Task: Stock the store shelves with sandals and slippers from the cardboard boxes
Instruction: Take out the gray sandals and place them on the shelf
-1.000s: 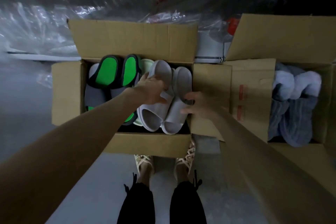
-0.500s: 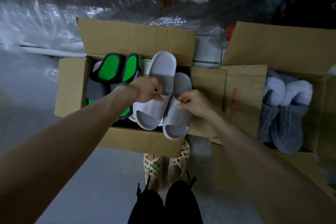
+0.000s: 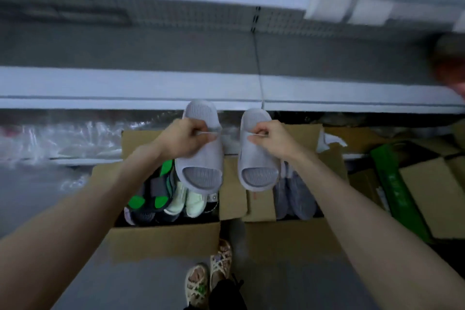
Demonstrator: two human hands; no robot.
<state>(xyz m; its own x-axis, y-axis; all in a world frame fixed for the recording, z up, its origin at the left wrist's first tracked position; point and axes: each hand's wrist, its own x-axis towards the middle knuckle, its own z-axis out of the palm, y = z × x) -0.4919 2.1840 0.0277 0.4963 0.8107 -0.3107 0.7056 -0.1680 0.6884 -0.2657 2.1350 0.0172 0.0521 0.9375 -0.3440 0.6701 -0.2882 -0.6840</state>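
On the near floor, the left cardboard box (image 3: 163,239) and right cardboard box (image 3: 289,236) hold slippers (image 3: 191,202). Above them, the left hand (image 3: 185,139) pinches one grey slide (image 3: 201,158) by its strap with curled fingers. The right hand (image 3: 273,139) likewise pinches the other slide (image 3: 256,168). The two slides are apart, before the far shelf (image 3: 125,103).

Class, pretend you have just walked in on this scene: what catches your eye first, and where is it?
Two pale grey slides stand out first, one gripped in the left hand, one in the right hand, held up before the white shelf edge. Below the left one, bright green soles flash in the open cardboard box.
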